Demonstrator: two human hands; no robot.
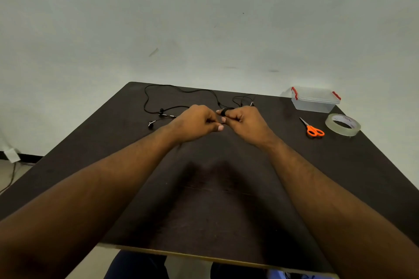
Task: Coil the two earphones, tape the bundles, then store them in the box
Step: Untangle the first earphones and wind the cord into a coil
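Observation:
Both my hands meet above the middle of the dark table (226,199). Black earphone cable is wound in a small coil (225,111) around the fingers of my right hand (243,121). My left hand (196,123) has its fingers curled and pinches the cable just beside the coil. From the coil the cable runs back over the table to a loose end (242,98). A second black earphone (158,101) lies uncoiled at the far left, its buds and plug near my left hand. At the far right stand a clear box (314,101) with red clips, a tape roll (342,124) and orange scissors (314,130).
The table's far edge meets a pale wall. Its near edge runs just above my knees. A cable and white paper lie on the floor at the left.

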